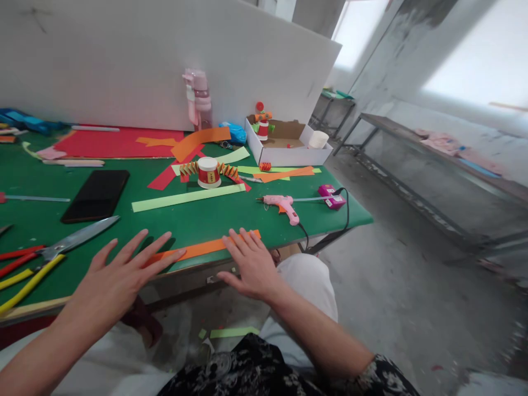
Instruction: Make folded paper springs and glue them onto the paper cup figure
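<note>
An orange paper strip lies along the front edge of the green table. My left hand rests over its left end with fingers spread. On the strip's right end lie the fingertips of my right hand, stretched out with the thumb apart. Behind the strip is a pale green paper strip. Beyond that stands an upturned paper cup with a folded orange-and-green paper spring on either side. A pink glue gun lies to the right of my right hand, a glue stick in its back.
Scissors and yellow-handled pliers lie at the left, near a black phone. A white box holding a small paper figure stands at the back right. A pink bottle stands against the white board.
</note>
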